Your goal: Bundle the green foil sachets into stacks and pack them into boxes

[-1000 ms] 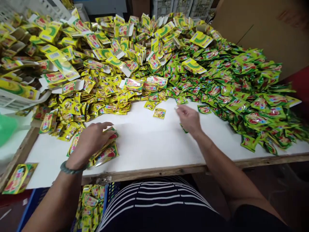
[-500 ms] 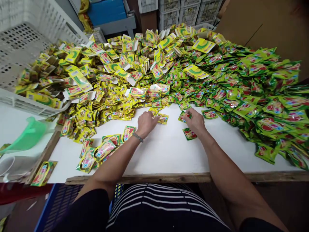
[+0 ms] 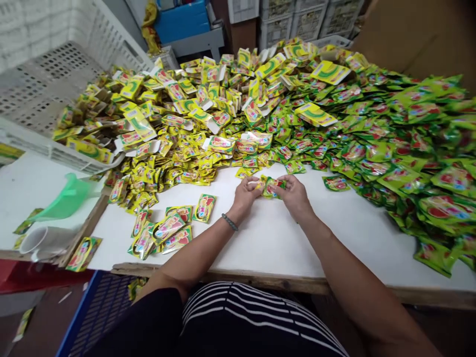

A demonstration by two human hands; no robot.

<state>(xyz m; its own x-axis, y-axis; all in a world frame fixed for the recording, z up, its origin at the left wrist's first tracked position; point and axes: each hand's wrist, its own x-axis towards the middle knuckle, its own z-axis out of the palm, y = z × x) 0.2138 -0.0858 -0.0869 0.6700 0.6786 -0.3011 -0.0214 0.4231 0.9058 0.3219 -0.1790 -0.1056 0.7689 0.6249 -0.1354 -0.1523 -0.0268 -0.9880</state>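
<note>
Head view: above the white bench [image 3: 256,248], the left hand [image 3: 244,199] pinches a small yellow sachet [image 3: 261,185] and the right hand [image 3: 296,198] grips a green sachet [image 3: 275,186]. The sachets meet directly between the hands, forming a strip that runs left to right, green end nearer the right hand; whether they overlap or merely touch, I cannot tell.

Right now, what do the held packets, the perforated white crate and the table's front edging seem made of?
Held packets: probably glossy printed film, from the shine and creased shape; plastic or foil, I can't tell.
Perforated white crate: likely rigid moulded plastic, semi-matte, with regular holes.
Front edging: apparently bare, rough wood, brown and streaked.
</note>
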